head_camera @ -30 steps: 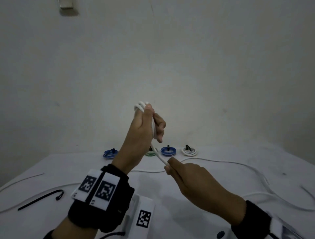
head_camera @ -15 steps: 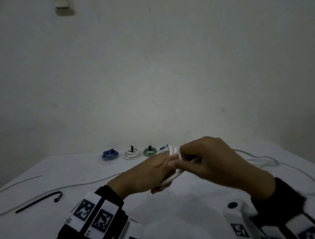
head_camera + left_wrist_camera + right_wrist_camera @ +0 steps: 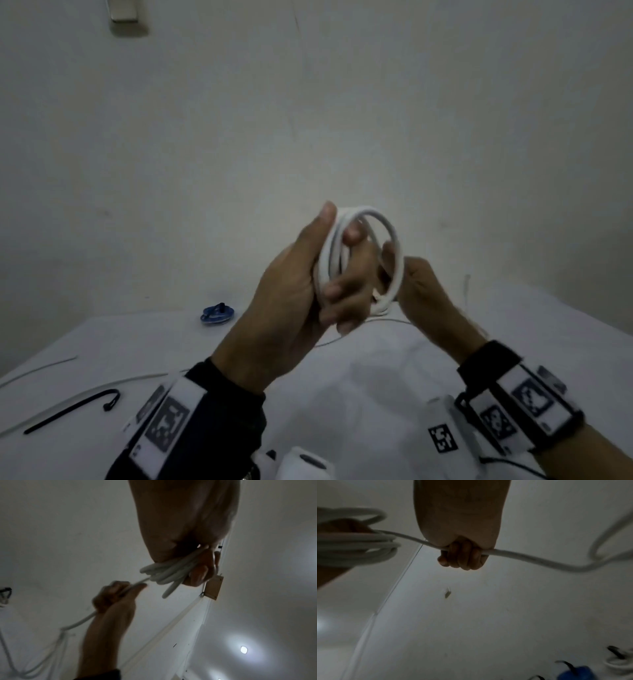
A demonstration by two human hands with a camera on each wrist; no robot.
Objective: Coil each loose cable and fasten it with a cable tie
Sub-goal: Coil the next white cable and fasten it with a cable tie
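- Two hands raised above the table, which is covered in a white, slightly creased sheet.
- Left hand: thumb and curled fingers clamp several loops of white cable, held upright in the air.
- Right hand: fingers wrapped round the cable's free run just beside the coil; the slack trails down to the table on the right.
- Black cable tie lies loose at the near left, beside thin white cables.
- Blue coil, already tied, sits at the table's far edge against the wall.
- Wall plain, off-white, dimly lit; small pale fixture high on the left.
- Ceiling light shows in the left wrist view.
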